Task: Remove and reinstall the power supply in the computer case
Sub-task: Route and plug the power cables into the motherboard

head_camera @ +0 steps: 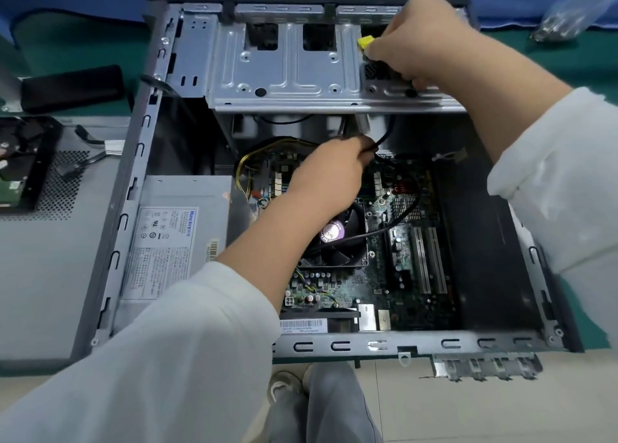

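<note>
Power supply [180,238] lies lengthwise along the case's [127,208] left wall; left hand [329,171] grips a black cable [398,222], right hand [418,41] pinches a yellow connector [364,43].

Open computer case [133,228] lying flat at the middle of the bench [67,51], near its front edge.

Inside, along the left wall: power supply [177,242]. Right of it, on the case floor: motherboard [401,242], with the fan [337,242] near its middle. Across the far end, above both: drive cage [284,71]. Left hand [331,168] inside the case, over the motherboard's far part, gripping a cable [401,218]. Right hand [418,37] at the far right corner of the drive cage, on a connector [365,43]. Side panel [40,258] left of the case. Plastic bag [568,14] at the far right of the bench.
</note>
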Action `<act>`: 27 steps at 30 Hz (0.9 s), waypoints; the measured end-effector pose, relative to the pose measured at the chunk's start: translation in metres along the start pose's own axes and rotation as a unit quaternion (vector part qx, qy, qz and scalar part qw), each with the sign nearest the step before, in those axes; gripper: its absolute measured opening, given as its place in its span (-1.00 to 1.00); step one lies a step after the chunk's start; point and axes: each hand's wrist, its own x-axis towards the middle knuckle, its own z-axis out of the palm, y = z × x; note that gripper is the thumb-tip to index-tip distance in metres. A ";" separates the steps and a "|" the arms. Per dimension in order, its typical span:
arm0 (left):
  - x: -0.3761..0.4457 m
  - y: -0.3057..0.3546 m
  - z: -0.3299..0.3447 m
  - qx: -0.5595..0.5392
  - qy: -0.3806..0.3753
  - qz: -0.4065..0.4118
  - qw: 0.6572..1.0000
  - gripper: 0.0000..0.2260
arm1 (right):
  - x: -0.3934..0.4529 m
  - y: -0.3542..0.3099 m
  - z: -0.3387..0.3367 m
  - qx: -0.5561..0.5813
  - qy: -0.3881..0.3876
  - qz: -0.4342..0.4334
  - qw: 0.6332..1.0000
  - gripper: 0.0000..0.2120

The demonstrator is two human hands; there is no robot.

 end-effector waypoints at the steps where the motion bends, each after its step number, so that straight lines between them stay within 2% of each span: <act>1: -0.002 0.001 -0.001 0.015 -0.003 0.011 1.000 -0.73 | 0.001 0.001 -0.001 -0.005 0.005 0.002 1.000 -0.82; 4: -0.002 -0.001 -0.007 0.031 0.024 0.001 0.999 -0.69 | 0.000 0.006 -0.004 0.008 0.035 0.024 0.999 -0.99; 7: -0.003 -0.003 -0.013 0.065 0.025 0.021 0.997 -0.78 | -0.006 0.015 -0.004 -0.045 0.044 0.017 0.998 -0.90; 10: -0.007 -0.001 -0.020 0.038 0.008 0.067 0.997 -0.86 | -0.011 0.021 -0.003 -0.086 0.063 -0.023 0.994 -0.75; 12: -0.010 -0.003 -0.026 0.076 -0.012 0.065 0.995 -0.84 | -0.023 0.021 -0.006 -0.049 0.065 -0.059 0.995 -0.81; 14: -0.014 -0.010 -0.032 0.148 -0.053 0.028 0.987 -0.83 | -0.046 0.021 -0.011 -0.014 0.054 -0.096 0.994 -0.93; 15: -0.018 -0.014 -0.036 0.184 -0.075 0.006 0.980 -0.83 | -0.060 0.021 -0.013 0.001 0.030 -0.113 0.993 -0.96; 17: -0.026 -0.017 -0.040 0.244 -0.101 -0.022 0.964 -0.75 | -0.091 0.023 -0.012 0.020 -0.070 -0.139 0.988 -0.93; 20: -0.044 -0.021 -0.039 0.289 -0.101 -0.028 0.952 -0.67 | -0.121 0.030 0.004 -0.025 -0.213 -0.187 0.959 -0.97; 23: -0.054 -0.024 -0.034 0.300 -0.082 -0.023 0.950 -0.68 | -0.133 0.042 0.020 -0.051 -0.238 -0.198 0.950 -0.88; 27: -0.053 -0.021 -0.035 0.187 -0.097 -0.045 0.976 -0.74 | -0.144 0.055 0.027 -0.070 -0.258 -0.174 0.948 -0.64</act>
